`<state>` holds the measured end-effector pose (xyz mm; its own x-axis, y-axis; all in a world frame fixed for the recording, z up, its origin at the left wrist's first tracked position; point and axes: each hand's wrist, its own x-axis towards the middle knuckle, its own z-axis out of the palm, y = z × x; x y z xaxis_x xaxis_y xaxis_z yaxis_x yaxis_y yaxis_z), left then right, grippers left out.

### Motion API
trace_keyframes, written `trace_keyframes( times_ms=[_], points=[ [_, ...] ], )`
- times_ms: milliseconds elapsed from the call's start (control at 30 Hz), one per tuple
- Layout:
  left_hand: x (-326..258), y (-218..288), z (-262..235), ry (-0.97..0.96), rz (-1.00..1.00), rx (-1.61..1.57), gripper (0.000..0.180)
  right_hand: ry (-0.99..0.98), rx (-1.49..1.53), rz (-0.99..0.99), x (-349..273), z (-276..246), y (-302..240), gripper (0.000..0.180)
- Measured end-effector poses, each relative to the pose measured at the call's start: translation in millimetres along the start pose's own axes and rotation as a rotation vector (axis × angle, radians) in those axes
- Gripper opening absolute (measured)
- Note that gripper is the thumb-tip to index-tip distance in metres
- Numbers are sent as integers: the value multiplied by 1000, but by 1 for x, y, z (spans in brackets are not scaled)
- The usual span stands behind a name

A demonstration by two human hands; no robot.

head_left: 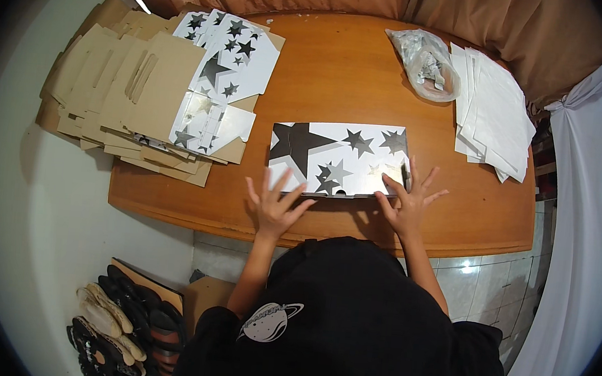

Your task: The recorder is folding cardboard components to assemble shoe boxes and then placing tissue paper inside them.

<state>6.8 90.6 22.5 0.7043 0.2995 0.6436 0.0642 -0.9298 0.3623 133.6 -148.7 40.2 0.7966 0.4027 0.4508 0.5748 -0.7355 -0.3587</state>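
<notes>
In front of me on the wooden table lies a white cardboard box (368,154) printed with black and grey stars, its lid down. My left hand (277,204) is at the box's near left corner, fingers spread and holding nothing. At the near right corner is my right hand (409,201), also with its fingers apart; its thumb and index finger reach over the edge of the lid. Whether the fingertips press on the box I cannot tell.
Flattened cardboard boxes (121,75), some showing the star print, are stacked at the table's left. At the far right are a clear plastic bag (426,63) with crumpled contents and white paper sheets (490,108). Several shoes (125,316) lie at the lower left, below the table (333,69).
</notes>
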Motion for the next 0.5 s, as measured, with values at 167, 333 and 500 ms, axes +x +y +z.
trace_keyframes(
  times_ms=[167,333,500],
  points=[
    [-1,14,17,-77,309,-8,32,-71,54,-234,3,6,-29,33],
    [7,19,21,-120,284,-168,24,-116,111,-339,1,26,-41,31],
    [9,20,20,-105,284,-173,20,-89,93,-371,-2,33,-36,33]
  ],
)
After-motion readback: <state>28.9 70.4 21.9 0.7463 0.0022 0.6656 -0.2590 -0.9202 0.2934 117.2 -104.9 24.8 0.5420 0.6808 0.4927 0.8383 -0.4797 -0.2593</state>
